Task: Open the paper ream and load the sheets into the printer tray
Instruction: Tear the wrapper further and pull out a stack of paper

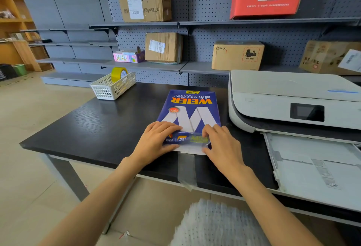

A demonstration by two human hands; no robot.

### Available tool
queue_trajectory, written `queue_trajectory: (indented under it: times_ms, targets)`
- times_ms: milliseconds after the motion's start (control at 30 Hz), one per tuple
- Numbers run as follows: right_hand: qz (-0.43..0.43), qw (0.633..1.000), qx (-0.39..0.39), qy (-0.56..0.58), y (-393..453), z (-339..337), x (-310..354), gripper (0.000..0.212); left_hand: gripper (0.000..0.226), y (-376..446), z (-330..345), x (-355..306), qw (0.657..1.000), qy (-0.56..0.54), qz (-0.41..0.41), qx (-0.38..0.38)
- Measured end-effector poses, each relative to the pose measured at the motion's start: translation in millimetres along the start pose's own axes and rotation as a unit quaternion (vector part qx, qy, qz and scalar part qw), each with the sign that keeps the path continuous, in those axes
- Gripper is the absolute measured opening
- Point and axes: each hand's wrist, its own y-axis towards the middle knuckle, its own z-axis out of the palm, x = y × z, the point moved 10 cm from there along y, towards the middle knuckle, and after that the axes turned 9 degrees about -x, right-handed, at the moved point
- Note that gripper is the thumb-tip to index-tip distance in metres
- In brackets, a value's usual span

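Note:
A blue paper ream (190,109) with a big white W lies flat on the black table (88,126), its near end facing me. My left hand (159,138) holds the ream's near left corner, fingers on top and thumb under the edge. My right hand (220,144) pinches the crumpled blue wrapper at the near right corner. White sheets show beneath the wrapper's near edge. The white printer (289,99) stands at the right, its paper tray (316,167) pulled out toward me.
A strip of clear tape (186,171) hangs over the table's front edge below the ream. A white basket (112,86) with a yellow tape roll sits at the back left. Grey pegboard shelves with cardboard boxes (237,55) rise behind the table.

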Motion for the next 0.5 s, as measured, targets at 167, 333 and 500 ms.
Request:
queue_trajectory:
  times_ms: [167,333,500]
  targets:
    - [-0.019,0.998,-0.032,-0.042,6,1,1,0.049,0.039,2,-11,-5,0.999,0.006,-0.001,-0.04]
    - [-0.015,0.999,-0.033,-0.025,7,1,0,0.043,0.034,3,-15,-5,0.999,-0.001,-0.014,-0.045]
    - [-0.014,0.999,-0.041,0.008,11,-3,0,0.025,0.03,3,-19,-4,0.998,-0.01,-0.027,-0.055]
